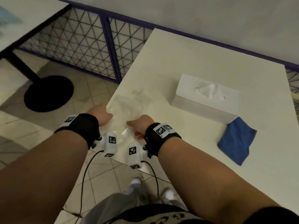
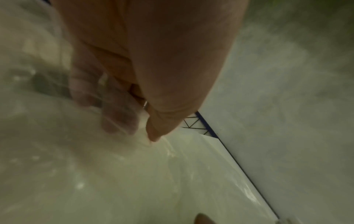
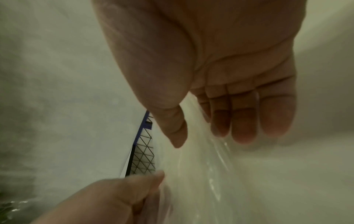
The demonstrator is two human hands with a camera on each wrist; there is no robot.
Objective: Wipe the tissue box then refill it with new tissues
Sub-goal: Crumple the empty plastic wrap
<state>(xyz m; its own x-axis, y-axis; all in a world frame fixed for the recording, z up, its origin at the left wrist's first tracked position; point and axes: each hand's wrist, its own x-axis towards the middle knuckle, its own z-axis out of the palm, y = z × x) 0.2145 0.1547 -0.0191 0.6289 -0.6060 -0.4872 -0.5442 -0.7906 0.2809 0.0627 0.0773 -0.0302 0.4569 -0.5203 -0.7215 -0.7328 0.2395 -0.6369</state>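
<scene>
A white tissue box [image 1: 205, 97] lies on the white table [image 1: 178, 59], with one tissue [image 1: 210, 90] poking up from its top. A folded blue cloth [image 1: 236, 141] lies against its near right corner. Over the table's near left corner, both hands hold a crumpled clear plastic wrapper [image 1: 129, 107]. My left hand [image 1: 100, 113] pinches the film between thumb and fingers, shown up close in the left wrist view [image 2: 136, 130]. My right hand [image 1: 139, 125] holds its other side, and the film [image 3: 206, 159] runs between thumb and fingers [image 3: 243, 125]. I cannot tell what is inside the wrapper.
A second table [image 1: 24, 21] on a black pedestal base [image 1: 48, 94] stands at the left. A wire mesh fence with a purple frame [image 1: 106, 46] runs behind both tables, below a pale wall. The floor is tiled [image 1: 90, 94]. My feet are under the table's near edge.
</scene>
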